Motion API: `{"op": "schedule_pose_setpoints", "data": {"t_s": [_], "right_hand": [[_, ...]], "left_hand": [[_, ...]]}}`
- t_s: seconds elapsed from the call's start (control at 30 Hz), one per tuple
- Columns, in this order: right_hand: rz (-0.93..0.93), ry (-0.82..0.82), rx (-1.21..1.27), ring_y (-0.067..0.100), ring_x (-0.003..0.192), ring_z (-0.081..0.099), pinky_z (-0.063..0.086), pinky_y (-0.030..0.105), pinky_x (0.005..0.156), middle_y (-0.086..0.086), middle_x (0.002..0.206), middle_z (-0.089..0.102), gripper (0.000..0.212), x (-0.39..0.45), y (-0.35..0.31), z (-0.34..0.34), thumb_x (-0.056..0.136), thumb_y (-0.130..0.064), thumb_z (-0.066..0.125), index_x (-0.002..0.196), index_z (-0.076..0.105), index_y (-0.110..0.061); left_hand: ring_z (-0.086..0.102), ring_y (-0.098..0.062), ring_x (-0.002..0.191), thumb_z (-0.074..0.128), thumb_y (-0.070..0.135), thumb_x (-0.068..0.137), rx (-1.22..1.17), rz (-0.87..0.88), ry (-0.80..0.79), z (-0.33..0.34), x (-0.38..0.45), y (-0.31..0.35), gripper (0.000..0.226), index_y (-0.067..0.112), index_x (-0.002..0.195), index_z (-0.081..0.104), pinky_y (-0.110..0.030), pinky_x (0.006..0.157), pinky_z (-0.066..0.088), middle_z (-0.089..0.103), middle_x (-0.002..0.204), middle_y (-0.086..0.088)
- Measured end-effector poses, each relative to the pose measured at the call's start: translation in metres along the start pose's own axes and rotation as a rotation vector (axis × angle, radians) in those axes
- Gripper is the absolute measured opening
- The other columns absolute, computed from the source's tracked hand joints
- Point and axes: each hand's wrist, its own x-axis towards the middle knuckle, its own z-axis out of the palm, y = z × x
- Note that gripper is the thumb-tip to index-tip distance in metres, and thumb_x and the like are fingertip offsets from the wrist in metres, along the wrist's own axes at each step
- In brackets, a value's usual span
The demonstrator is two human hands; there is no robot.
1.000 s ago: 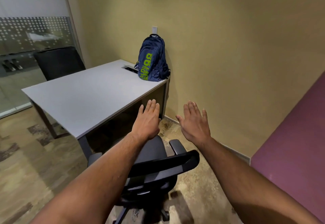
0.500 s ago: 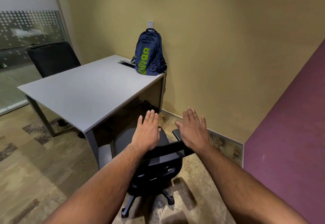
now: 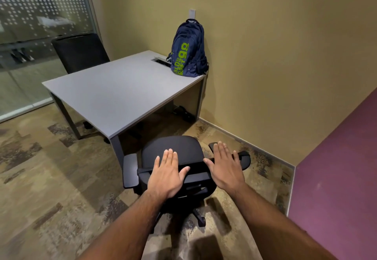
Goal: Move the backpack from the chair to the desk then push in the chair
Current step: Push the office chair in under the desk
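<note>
Both hands, left [image 3: 166, 175] and right [image 3: 225, 166], lie flat and open over the chair [image 3: 173, 149] back; backpack [image 3: 188, 49] stands on desk [image 3: 114, 94].

The navy backpack [image 3: 188, 50] with green lettering stands upright on the far right corner of the grey bench [image 3: 114, 94], against the wall. The black wheeled chair [image 3: 173, 151] with armrests sits on the floor just off the bench's near corner, not tucked under, its backrest nearest the camera.

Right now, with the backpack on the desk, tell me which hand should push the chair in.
Left hand: it lies centred on the chair backrest, while the right hand sits off toward its right end.
</note>
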Motion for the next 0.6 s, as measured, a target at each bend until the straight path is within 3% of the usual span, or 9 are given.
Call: {"op": "schedule_pose_setpoints", "data": {"t_s": [0.27,0.47,0.6], "right_hand": [[-0.152,-0.162,0.043,0.012,0.158,-0.004,-0.003,0.042,0.128,0.000,0.173,0.005,0.100,-0.003,0.027,0.005,0.089,-0.080,-0.002,0.165,0.012,-0.016],[-0.317,-0.223,-0.014,0.011,0.158,-0.006,-0.004,0.039,0.127,0.001,0.173,0.001,0.111,-0.004,0.047,0.007,0.083,-0.091,0.000,0.165,0.006,-0.017],[-0.373,-0.200,-0.021,0.011,0.158,-0.004,-0.004,0.037,0.126,0.001,0.173,0.004,0.116,-0.002,0.056,0.010,0.080,-0.096,0.005,0.165,0.007,-0.017]], "left_hand": [[0.019,-0.017,0.156,0.006,0.083,0.092,0.038,0.044,0.028,0.007,0.002,-0.005,0.099,0.014,0.162,0.024,-0.042,0.126,0.021,0.026,0.168,-0.006],[0.030,-0.018,0.152,0.008,0.095,0.083,0.143,0.230,-0.016,0.005,-0.007,-0.014,0.114,0.014,0.161,0.027,-0.040,0.125,0.021,0.035,0.165,-0.004],[0.035,-0.021,0.149,0.014,0.097,0.083,0.219,0.195,0.028,0.006,-0.014,-0.018,0.116,0.011,0.159,0.030,-0.042,0.124,0.025,0.039,0.162,-0.007]]}}
